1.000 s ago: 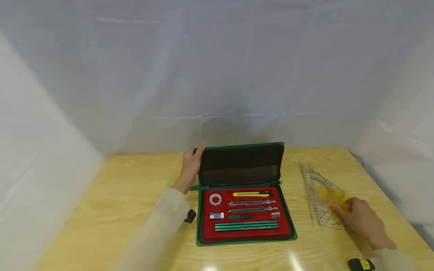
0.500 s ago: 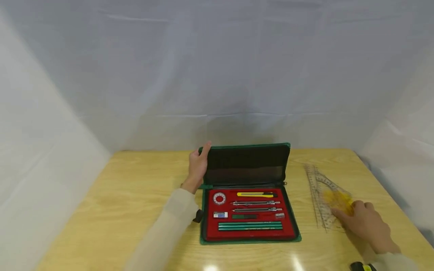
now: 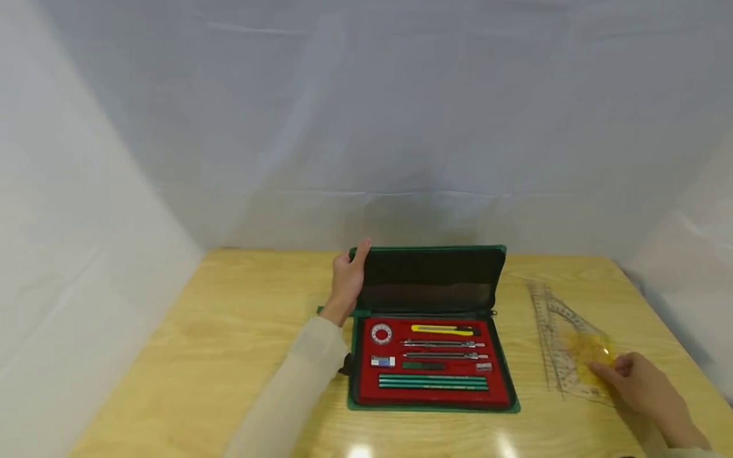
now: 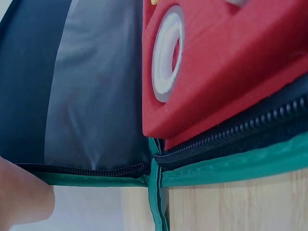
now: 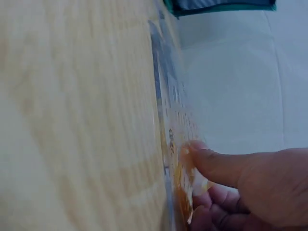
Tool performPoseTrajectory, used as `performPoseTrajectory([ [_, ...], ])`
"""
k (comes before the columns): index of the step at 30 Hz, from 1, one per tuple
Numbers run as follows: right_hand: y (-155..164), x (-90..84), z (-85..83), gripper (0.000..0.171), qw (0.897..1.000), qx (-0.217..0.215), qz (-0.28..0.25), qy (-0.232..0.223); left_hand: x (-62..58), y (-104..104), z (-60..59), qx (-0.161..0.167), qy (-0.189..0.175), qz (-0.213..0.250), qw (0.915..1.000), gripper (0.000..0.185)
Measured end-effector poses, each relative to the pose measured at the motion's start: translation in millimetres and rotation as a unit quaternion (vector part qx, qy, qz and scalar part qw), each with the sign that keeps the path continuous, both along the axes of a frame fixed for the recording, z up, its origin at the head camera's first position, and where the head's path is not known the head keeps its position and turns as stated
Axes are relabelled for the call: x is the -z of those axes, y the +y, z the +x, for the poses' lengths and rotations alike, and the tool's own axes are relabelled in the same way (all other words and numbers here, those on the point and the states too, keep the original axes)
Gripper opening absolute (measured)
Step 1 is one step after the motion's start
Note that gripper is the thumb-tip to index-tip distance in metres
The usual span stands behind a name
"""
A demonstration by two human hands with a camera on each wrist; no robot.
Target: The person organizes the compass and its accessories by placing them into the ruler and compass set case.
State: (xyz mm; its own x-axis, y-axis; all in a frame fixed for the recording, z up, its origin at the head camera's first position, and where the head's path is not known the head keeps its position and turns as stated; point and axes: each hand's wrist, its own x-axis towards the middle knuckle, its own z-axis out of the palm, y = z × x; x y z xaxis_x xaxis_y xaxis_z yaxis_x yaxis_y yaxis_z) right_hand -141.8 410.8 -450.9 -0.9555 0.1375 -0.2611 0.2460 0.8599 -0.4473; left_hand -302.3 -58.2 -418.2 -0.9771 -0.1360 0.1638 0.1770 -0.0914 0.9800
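My left hand grips the left top corner of the raised lid of a green zip case, the thumb at its edge. The case's red tray holds a yellow utility knife, two metal compasses, a white ring, an eraser, a sharpener and green pencils. On the right, my right hand pinches a stack of clear set squares with a yellow see-through template, thumb on top and fingers beneath. In the right wrist view the stack lies close along the tabletop.
The wooden table extends left of the case, with its back edge near a pale cloth backdrop. A green strap hangs off the case's hinge side. The zipper runs along the tray's edge.
The head view has turned left, so the case and both hands sit further right in it. My left hand still holds the lid; my right hand still holds the set squares.
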Motion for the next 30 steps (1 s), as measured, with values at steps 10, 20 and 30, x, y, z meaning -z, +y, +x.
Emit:
performPoseTrajectory([
  [10,8,-3.8,12.8,0.057,0.992,0.072,-0.037,0.095,-0.9,4,-3.2,0.01,-0.009,-0.004,0.9999,0.057],
  [20,-3,-8.1,15.4,0.058,0.967,0.103,-0.134,0.189,-32.8,8,23.1,0.008,-0.028,-0.025,0.9993,0.054],
  [30,-10,-1.8,9.5,0.064,0.971,0.111,-0.117,0.179,-35.9,4,25.1,0.002,-0.021,-0.023,0.9995,0.053],
])
